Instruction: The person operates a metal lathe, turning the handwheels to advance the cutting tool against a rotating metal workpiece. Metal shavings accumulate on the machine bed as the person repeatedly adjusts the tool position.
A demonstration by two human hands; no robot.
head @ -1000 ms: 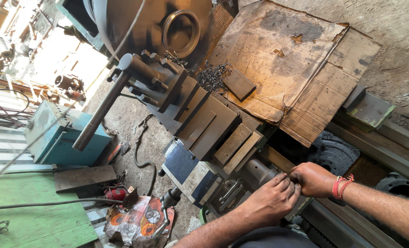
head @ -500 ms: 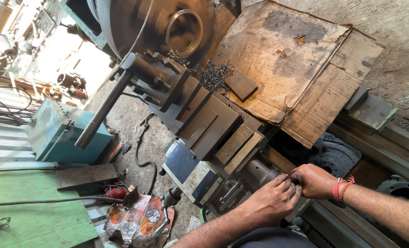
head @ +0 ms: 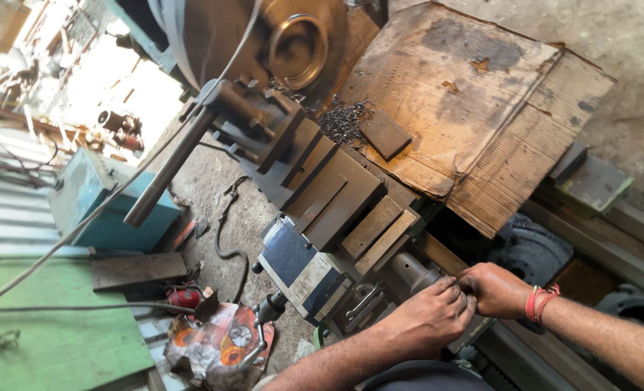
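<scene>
At the near right of the head view, both bare hands meet over the near end of a dark, greasy metal lathe carriage that runs diagonally from the far left to the near right. The left hand lies palm down with its fingers stretched toward the right hand, and the two touch at the fingertips. The right hand, with a red thread band on its wrist, is curled with fingers pressed together, pinching at something small between the two hands; what it is cannot be told, since the fingers hide it. Just left of the hands sits a short grey metal cylinder on the carriage, and the left hand's fingers rest just beside it.

Farther along the carriage stand stepped flat steel blocks and a blue-grey box-shaped apron. At the far end a long dark round bar sticks out to the left, near a large round chuck with a brass-coloured ring. A worn brown cardboard sheet covers the far right, with a heap of dark metal shavings on its left edge. On the floor to the left are a teal metal box, a green painted board and a crumpled printed wrapper.
</scene>
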